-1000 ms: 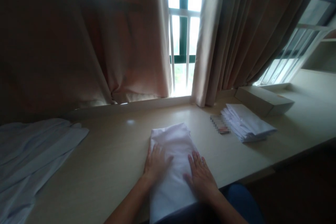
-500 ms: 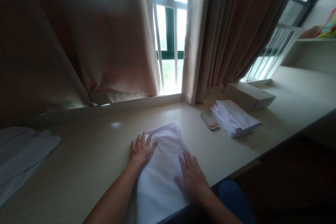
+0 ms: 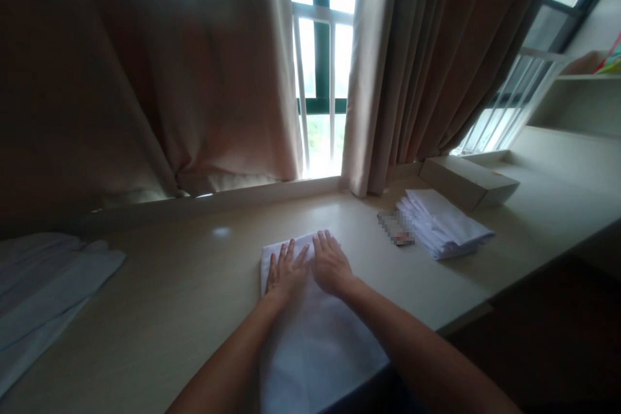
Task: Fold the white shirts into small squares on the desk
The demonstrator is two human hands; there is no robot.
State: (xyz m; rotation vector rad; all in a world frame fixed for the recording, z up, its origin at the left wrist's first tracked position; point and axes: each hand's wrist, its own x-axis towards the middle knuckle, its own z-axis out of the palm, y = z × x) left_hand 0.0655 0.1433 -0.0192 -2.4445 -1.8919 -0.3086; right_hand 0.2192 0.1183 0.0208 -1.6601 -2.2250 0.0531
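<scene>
Cloth: we see a folded white cloth (image 3: pixel 315 343) lying flat on the pale desk (image 3: pixel 184 297), straight in front of the person, its near end reaching the desk's front edge.
Left hand: the left hand (image 3: pixel 285 272) lies palm down on the cloth's far end, fingers stretched and slightly spread, gripping nothing.
Right hand: the right hand (image 3: pixel 331 263) lies flat just beside it on the same far end, fingers loose and extended; we find the two hands nearly touching.
Right of the cloth: a small pixelated item (image 3: pixel 396 228), then a stack of folded white cloths (image 3: pixel 444 223) just beside it, and a long flat box (image 3: pixel 468 180) behind the stack.
Left of the cloth: well apart, we make out loose white fabric (image 3: pixel 43 284) spread at the desk's left end.
Behind: beige curtains (image 3: pixel 194 77) hang to the sill, parted over a bright barred window (image 3: pixel 323 65).
</scene>
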